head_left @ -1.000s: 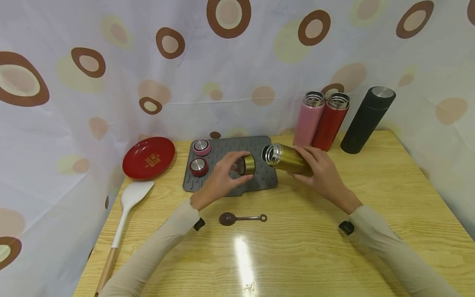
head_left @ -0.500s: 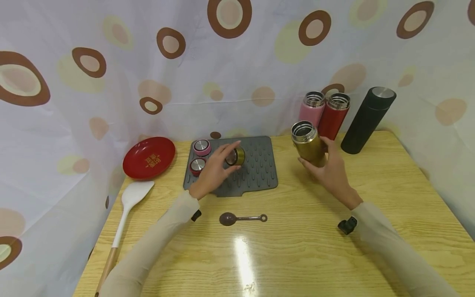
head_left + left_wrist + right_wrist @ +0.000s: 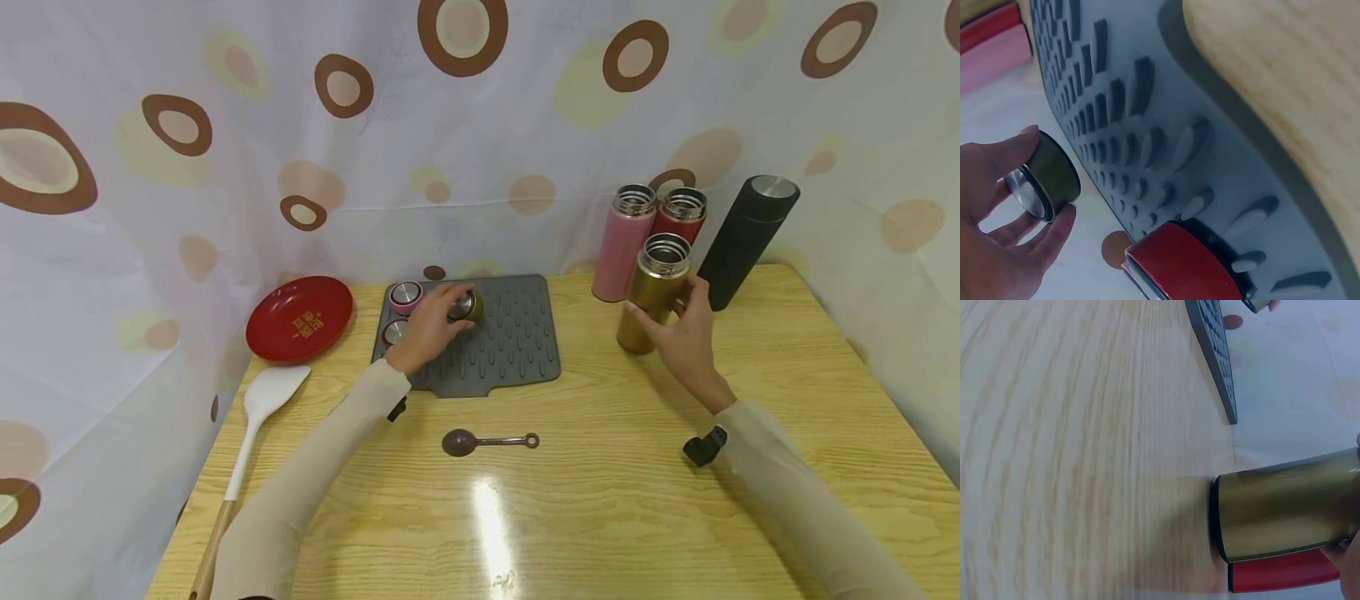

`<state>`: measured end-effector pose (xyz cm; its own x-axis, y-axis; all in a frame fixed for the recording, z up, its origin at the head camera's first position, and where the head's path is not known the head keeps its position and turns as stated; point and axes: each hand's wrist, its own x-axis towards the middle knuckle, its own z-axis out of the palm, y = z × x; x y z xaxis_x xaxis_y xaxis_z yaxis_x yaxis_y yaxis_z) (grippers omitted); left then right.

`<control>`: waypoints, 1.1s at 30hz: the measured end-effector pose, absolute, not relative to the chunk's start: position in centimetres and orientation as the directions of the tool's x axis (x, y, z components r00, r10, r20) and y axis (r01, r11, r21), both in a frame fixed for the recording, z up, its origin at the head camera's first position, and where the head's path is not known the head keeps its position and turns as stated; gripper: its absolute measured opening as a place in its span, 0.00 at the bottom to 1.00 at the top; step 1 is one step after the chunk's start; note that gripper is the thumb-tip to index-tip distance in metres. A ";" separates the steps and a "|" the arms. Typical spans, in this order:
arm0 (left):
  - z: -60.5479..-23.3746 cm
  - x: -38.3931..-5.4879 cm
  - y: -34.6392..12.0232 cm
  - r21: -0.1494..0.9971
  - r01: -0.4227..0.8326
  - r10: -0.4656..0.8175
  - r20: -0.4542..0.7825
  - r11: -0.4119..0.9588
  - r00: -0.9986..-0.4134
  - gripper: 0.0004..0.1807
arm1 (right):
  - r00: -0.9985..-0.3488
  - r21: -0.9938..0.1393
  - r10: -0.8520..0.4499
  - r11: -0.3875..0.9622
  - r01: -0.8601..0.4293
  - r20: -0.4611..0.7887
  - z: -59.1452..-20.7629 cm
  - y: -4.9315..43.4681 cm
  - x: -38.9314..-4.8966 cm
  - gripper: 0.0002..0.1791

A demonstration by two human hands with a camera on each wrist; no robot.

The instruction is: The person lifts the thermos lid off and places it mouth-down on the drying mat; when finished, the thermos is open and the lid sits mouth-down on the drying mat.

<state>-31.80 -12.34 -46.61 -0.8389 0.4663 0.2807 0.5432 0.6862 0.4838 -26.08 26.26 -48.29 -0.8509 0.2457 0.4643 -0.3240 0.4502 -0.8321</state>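
Note:
In the head view my left hand (image 3: pixel 429 329) pinches the gold thermos lid (image 3: pixel 471 307) between thumb and fingers, over the grey drying mat (image 3: pixel 517 342). From the left wrist view, the gold lid (image 3: pixel 1057 175) appears raised off the mat, its metal top facing the palm. My right hand (image 3: pixel 684 337) grips the gold thermos (image 3: pixel 648 300), which is upright with its mouth uncovered. Whether its base touches the table is hard to tell. A pink lid (image 3: pixel 406 294) and a red lid (image 3: pixel 394 332), partly behind my left hand, sit on the mat.
Behind the gold thermos stand a pink thermos (image 3: pixel 622 250), a red thermos (image 3: pixel 681 208) and a lidded black thermos (image 3: pixel 750 237). A brown spoon (image 3: pixel 480 442) lies in front of the mat. At left are a red plate (image 3: pixel 273 321) and a white spatula (image 3: pixel 258 400).
My right hand has moved right and turned the gold thermos from lying tilted to upright, near the other thermoses. My left hand has carried the gold lid leftward, away from the thermos.

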 end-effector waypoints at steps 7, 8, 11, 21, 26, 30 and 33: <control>-46.7 -33.6 -12.1 0.448 0.500 0.463 0.199 0.741 -0.864 0.34 | -0.857 -0.851 0.274 0.436 -0.294 0.437 -48.7 27.1 -26.7 0.45; -46.8 -33.9 -12.0 0.441 0.497 0.463 0.191 0.747 -0.866 0.34 | -0.858 -0.851 0.275 0.438 -0.290 0.433 -48.7 27.3 -26.8 0.45; -46.9 -34.7 -11.8 0.416 0.483 0.458 0.167 0.770 -0.873 0.34 | -0.863 -0.844 0.268 0.461 -0.275 0.428 -48.7 27.6 -27.1 0.46; -47.1 -36.8 -10.9 0.347 0.421 0.419 0.084 0.838 -0.904 0.33 | -0.848 -0.804 0.251 0.519 -0.289 0.467 -48.7 27.8 -27.8 0.43; -46.8 -37.1 -10.5 0.353 0.408 0.414 0.062 0.842 -0.908 0.32 | -0.829 -0.785 0.254 0.538 -0.306 0.497 -49.2 27.9 -28.1 0.42; -46.4 -37.2 -10.3 0.354 0.385 0.408 0.012 0.852 -0.913 0.33 | -0.829 -0.776 0.253 0.556 -0.297 0.498 -49.3 28.0 -28.2 0.43; -46.0 -37.5 -10.0 0.350 0.373 0.409 -0.032 0.859 -0.912 0.33 | -0.831 -0.769 0.248 0.569 -0.291 0.498 -49.3 28.1 -28.1 0.43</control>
<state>-37.47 -9.98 -45.99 -0.9121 0.4086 -0.0325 0.3726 0.8595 0.3499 -28.07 28.10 -49.30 -0.8307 0.2481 0.4983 -0.2911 0.5694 -0.7688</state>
